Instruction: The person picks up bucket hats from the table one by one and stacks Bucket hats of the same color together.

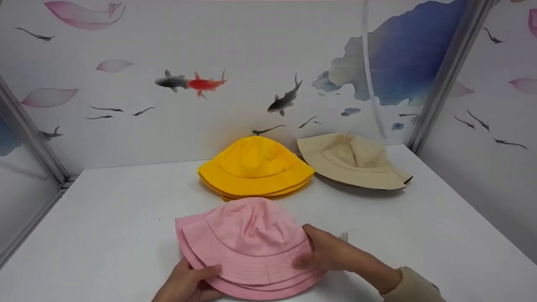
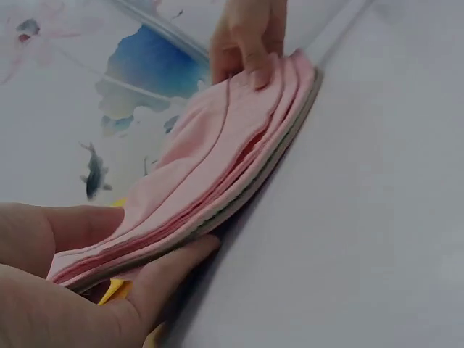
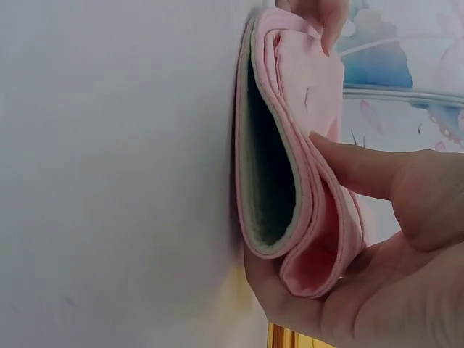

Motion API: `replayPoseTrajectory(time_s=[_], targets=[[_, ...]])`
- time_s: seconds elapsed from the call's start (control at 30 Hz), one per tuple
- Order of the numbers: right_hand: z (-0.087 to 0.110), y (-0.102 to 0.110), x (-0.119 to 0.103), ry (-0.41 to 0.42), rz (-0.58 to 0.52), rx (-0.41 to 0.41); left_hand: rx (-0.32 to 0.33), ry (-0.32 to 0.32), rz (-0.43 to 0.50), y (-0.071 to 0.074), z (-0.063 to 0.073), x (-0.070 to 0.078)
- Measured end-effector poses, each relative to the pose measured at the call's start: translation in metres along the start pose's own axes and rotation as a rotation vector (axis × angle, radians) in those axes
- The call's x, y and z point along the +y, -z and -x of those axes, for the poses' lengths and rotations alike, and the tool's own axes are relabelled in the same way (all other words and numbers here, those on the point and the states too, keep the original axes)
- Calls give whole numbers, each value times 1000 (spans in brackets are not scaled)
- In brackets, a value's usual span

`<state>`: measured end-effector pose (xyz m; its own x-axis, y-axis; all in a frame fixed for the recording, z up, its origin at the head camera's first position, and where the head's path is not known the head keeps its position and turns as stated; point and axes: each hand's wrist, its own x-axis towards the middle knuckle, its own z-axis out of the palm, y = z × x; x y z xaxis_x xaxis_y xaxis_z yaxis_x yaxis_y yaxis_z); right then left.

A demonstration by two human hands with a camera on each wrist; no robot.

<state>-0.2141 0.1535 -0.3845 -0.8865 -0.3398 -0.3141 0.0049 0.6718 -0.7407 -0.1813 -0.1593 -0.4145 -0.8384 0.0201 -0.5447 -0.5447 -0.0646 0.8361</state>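
A stack of pink bucket hats (image 1: 251,235), nested and folded flat, lies at the front middle of the white table in the head view. My left hand (image 1: 191,281) pinches the lower left of the brims, thumb on top and fingers beneath. On the opposite side my right hand (image 1: 327,249) grips the brims, its thumb on the upper face and fingers wrapped behind. In the left wrist view the layered brim edges (image 2: 217,210) show, one lined in grey-green. The right wrist view looks into the folded side of the hats (image 3: 312,181), with the right thumb and fingers around it.
Yellow bucket hats (image 1: 256,163), stacked with a green sprout on top, stand behind the pink ones. Beige bucket hats (image 1: 356,163) lie at the back right. A printed wall panel (image 1: 251,50) rises along the table's (image 1: 105,235) rear edge, with metal posts at both corners.
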Motion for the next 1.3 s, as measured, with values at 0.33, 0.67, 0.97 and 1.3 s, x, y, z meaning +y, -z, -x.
replayPoseTrajectory(time_s=[0.33, 0.67, 0.97, 1.3], targets=[[-10, -23, -14, 232, -163, 42, 130, -6, -65, -4, 11, -23], [-34, -43, -43, 235, -193, 63, 260, 25, 250, 2, 11, -14], [-67, -46, -79, 76, -169, 59, 319, -82, 342, 40, 6, 6], [-119, -69, -125, 79, -273, 246, 377, -125, 369, 84, -17, 37]])
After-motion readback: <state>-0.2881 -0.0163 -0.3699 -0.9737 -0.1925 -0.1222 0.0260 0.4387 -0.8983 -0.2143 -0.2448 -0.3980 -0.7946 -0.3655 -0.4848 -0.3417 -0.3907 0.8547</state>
